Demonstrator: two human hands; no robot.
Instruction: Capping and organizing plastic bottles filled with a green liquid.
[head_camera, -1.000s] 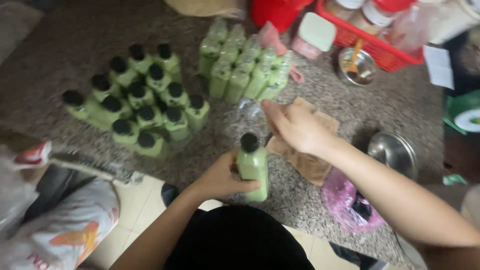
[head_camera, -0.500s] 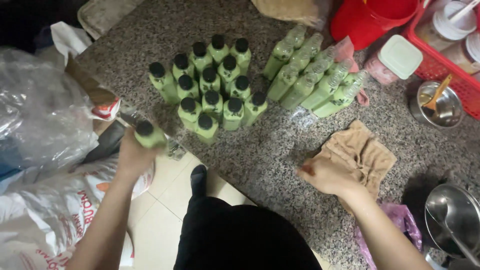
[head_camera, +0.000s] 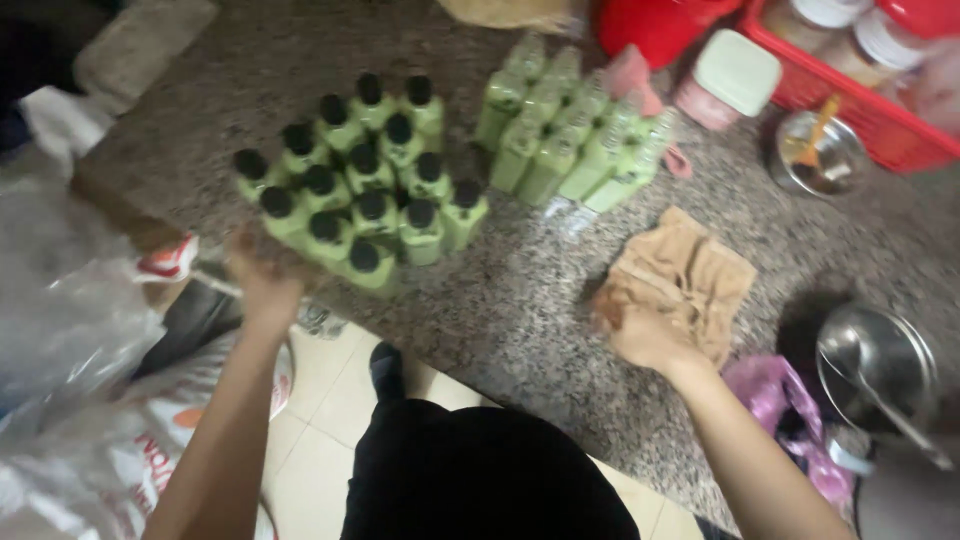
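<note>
A cluster of green bottles with black caps (head_camera: 365, 190) stands on the speckled stone counter (head_camera: 520, 300). My left hand (head_camera: 265, 285) is at the cluster's near left edge, by the counter's rim, blurred, with nothing visible in it. Behind and to the right stands a second group of green bottles without caps (head_camera: 565, 140). My right hand (head_camera: 645, 335) lies on the near corner of a crumpled brown cloth (head_camera: 690, 275), fingers curled on it.
A red basket (head_camera: 850, 90) with jars, a small steel bowl (head_camera: 815, 150) and a pale lidded tub (head_camera: 730, 75) stand at the back right. A steel pot (head_camera: 880, 355) and a purple bag (head_camera: 775, 400) sit at the right. Clear plastic bags (head_camera: 70, 290) hang on the left.
My left hand carried a capped green bottle from in front of me to the left side and up to the capped cluster; now it shows no bottle. My right hand settled on the cloth.
</note>
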